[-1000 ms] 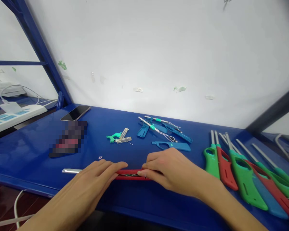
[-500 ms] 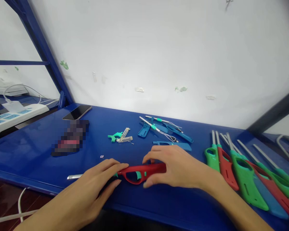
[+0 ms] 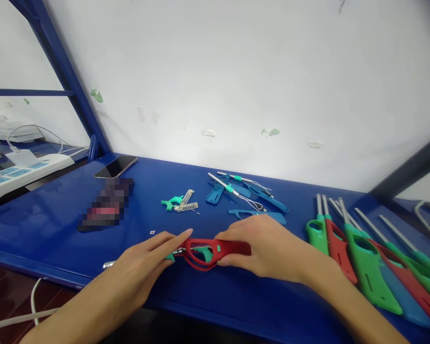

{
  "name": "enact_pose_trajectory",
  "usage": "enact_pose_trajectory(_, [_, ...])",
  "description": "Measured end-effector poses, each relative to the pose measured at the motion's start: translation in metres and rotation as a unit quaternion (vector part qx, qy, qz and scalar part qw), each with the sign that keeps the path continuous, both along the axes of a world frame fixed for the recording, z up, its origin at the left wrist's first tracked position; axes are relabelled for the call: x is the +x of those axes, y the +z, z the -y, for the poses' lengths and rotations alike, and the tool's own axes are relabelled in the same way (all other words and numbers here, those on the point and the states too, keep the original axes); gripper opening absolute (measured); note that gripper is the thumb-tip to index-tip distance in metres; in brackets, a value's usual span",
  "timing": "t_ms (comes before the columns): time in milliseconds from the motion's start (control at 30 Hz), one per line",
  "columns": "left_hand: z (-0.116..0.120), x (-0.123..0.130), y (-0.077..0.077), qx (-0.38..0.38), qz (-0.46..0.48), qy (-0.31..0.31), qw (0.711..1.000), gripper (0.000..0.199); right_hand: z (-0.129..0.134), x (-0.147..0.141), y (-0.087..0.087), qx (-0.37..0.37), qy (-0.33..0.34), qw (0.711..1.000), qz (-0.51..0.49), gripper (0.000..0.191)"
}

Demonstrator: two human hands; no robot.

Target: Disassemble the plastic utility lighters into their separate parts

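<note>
A red lighter point(image 3: 220, 248) lies crosswise near the front of the blue table, its casing halves slightly apart, with green parts and metal showing between them. My left hand point(image 3: 143, 265) is closed round its nozzle end; the silver tip point(image 3: 108, 264) sticks out to the left. My right hand point(image 3: 261, 246) grips the red handle between thumb and fingers. Behind lie a green trigger piece point(image 3: 172, 204) and clear small parts point(image 3: 186, 207). Farther right are blue casing pieces point(image 3: 215, 192) and metal rods with wires point(image 3: 220, 181).
Several green, red and blue lighters point(image 3: 370, 272) lie along the right side of the table point(image 3: 75, 191). A phone point(image 3: 116, 166) and a pixelated dark item point(image 3: 107, 205) lie at the left. A white power strip point(image 3: 25, 174) is beyond the left edge.
The upper red casing half has lifted and shifted away from the lower one, exposing inner parts. My right hand has closed on the handle, and my left fingers have moved slightly.
</note>
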State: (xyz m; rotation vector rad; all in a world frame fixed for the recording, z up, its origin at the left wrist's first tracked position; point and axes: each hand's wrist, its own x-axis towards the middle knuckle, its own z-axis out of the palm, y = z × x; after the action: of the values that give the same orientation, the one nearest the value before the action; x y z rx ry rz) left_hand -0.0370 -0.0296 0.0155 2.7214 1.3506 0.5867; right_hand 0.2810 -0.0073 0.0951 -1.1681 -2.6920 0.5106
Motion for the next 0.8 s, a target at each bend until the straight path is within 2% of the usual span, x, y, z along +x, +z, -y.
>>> enact_pose_trajectory(100, [-0.001, 0.004, 0.003, -0.014, 0.001, 0.024, 1.0, 0.061, 0.001, 0.002, 0.005, -0.003, -0.02, 1.0, 0.0, 0.021])
enact_pose_trajectory(200, [-0.003, 0.007, 0.006, -0.032, 0.036, 0.011, 0.999, 0.066, -0.001, 0.009, 0.009, -0.004, -0.039, 0.999, -0.014, 0.021])
enact_pose_trajectory(300, [-0.003, 0.009, 0.009, -0.041, 0.056, 0.004, 0.998, 0.067, -0.006, 0.019, 0.009, 0.033, -0.083, 0.996, -0.02, 0.025])
enact_pose_trajectory(400, [-0.003, 0.01, 0.012, -0.027, 0.041, -0.002, 0.999, 0.053, -0.012, 0.026, 0.002, 0.087, -0.134, 0.987, 0.028, 0.028])
enact_pose_trajectory(467, [-0.004, 0.011, 0.016, -0.024, 0.025, -0.053, 0.998, 0.038, -0.015, 0.027, -0.003, 0.106, -0.15, 0.98, 0.077, 0.031])
enact_pose_trajectory(567, [-0.005, 0.015, 0.022, -0.03, 0.024, -0.111, 0.993, 0.04, -0.016, 0.025, -0.007, 0.125, -0.15, 0.975, 0.108, 0.044])
enact_pose_trajectory(667, [-0.003, 0.019, 0.024, -0.014, 0.037, -0.072, 0.997, 0.031, -0.011, 0.023, 0.0, 0.114, -0.127, 0.984, 0.057, 0.036])
enact_pose_trajectory(800, [0.004, 0.025, 0.021, 0.018, 0.044, -0.043, 0.998, 0.03, -0.002, 0.019, 0.01, 0.018, -0.062, 0.998, 0.007, 0.022])
